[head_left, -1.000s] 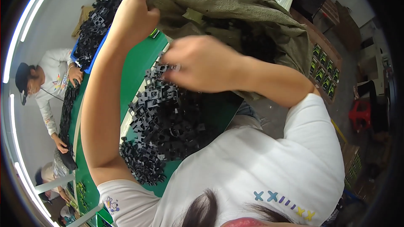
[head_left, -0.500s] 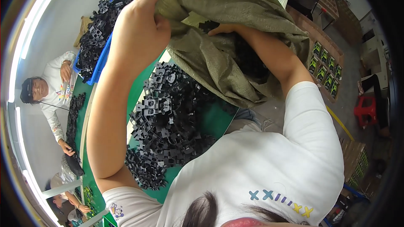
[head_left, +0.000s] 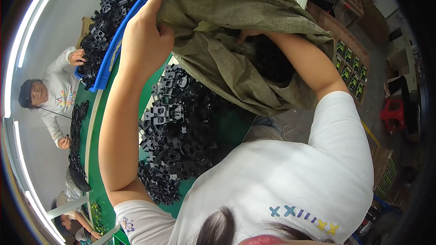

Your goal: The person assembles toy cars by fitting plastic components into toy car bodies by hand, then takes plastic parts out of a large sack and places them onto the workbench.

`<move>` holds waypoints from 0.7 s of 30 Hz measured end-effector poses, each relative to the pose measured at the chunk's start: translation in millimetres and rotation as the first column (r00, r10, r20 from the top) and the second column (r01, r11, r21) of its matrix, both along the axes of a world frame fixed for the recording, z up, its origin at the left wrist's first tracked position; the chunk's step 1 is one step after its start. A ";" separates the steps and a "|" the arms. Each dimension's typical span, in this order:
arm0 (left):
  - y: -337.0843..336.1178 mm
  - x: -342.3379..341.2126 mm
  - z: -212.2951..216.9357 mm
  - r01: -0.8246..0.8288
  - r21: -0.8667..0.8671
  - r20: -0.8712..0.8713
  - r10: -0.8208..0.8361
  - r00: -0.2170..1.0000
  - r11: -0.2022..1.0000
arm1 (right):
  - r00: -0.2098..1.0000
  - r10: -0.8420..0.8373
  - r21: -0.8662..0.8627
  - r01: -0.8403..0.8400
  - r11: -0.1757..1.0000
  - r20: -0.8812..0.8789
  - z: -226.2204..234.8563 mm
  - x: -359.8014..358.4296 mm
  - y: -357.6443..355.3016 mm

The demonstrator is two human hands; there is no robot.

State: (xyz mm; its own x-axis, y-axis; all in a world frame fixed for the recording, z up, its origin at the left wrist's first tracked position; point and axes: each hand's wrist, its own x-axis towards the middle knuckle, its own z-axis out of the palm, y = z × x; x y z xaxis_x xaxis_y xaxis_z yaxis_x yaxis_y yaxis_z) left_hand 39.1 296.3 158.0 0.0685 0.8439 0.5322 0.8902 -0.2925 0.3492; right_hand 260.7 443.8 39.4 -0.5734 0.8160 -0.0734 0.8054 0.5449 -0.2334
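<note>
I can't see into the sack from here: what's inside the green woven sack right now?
Inside the green woven sack, dark black plastic parts show at its mouth, where the right hand reaches in. The left hand grips its rim. How many remain deeper is hidden by the fabric.

Single head-worn fisheye, close, looking down over green table (head_left: 97, 154)

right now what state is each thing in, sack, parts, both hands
woven sack: held up, mouth open, tilted over the table
black plastic parts: heaped loose on the green table
left hand: gripping the sack's edge
right hand: reaching inside the sack, mostly hidden
</note>
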 end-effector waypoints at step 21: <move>16.1 -10.9 -7.8 -0.074 -0.094 0.036 0.078 0.996 0.993 | 0.688 0.301 -0.231 -0.567 0.790 -0.660 63.6 -47.4 -126.2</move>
State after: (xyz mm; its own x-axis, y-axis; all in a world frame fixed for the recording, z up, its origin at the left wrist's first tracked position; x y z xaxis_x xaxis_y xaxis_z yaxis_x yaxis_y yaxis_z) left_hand 28.2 312.4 150.1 -0.0174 0.8914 0.4528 0.8937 -0.1892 0.4068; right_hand 213.3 317.7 103.0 -0.8907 0.4333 0.1374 0.1394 0.5480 -0.8248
